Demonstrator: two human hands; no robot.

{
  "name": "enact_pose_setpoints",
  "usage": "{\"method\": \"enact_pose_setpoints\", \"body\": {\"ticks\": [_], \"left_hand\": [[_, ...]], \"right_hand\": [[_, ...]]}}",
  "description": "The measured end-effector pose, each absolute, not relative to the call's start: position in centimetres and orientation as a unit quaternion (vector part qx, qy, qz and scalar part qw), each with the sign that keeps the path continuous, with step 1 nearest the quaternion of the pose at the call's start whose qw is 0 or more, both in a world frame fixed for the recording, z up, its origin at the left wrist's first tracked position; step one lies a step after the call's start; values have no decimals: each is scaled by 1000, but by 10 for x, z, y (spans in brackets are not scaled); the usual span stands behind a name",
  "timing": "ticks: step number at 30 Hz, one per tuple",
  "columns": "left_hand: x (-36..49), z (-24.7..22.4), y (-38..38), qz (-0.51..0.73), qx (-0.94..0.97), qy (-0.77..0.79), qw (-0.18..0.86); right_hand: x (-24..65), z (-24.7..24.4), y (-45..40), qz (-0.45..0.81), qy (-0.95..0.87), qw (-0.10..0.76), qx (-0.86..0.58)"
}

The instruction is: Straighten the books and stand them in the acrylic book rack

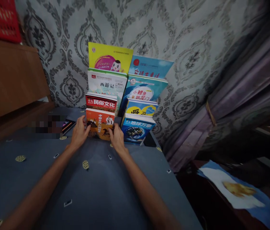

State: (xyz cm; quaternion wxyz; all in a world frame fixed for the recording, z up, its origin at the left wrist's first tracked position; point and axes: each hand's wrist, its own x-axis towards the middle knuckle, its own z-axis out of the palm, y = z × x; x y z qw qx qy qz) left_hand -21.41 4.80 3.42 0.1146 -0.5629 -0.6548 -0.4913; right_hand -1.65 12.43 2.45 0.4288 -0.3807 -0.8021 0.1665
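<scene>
An orange book (99, 123) with horse figures on its cover stands upright at the front of the left row of books. My left hand (79, 132) grips its left edge, while my right hand (117, 135) holds the right edge. Behind it rise a red book (101, 103), a white book (106, 83) and a taller yellow-green book (109, 57). In the right row, a dark blue book with a globe (136, 131) is in front. A yellow and blue book (142, 108), a teal book (146, 88) and a light blue book (150, 65) stand behind.
Blue-grey patterned cloth (96, 191) covers the surface beneath. A wooden cabinet (10, 83) with a red basket (1, 20) is at left. Wallpaper rises behind, and a tied curtain (192, 121) hangs at right. A dark flat object (150, 140) lies beside the right row.
</scene>
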Motion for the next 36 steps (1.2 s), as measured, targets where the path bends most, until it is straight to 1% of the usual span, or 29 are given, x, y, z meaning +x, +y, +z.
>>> {"method": "enact_pose_setpoints", "body": {"ticks": [4,9,18,29,36], "left_hand": [[-211,36,47,-483,-567,-659,106],[-209,35,46,-484,-570,-656,102],[-207,31,49,-496,-570,-648,95],[-210,24,53,-510,-571,-633,115],[-209,21,55,-507,-565,-641,113]], "right_hand": [[-18,24,122,178,-774,462,-395],[-20,20,121,174,-774,454,-404],[-23,14,123,163,-777,473,-381],[-24,18,118,128,-789,445,-405],[-24,27,111,105,-806,381,-441]]}}
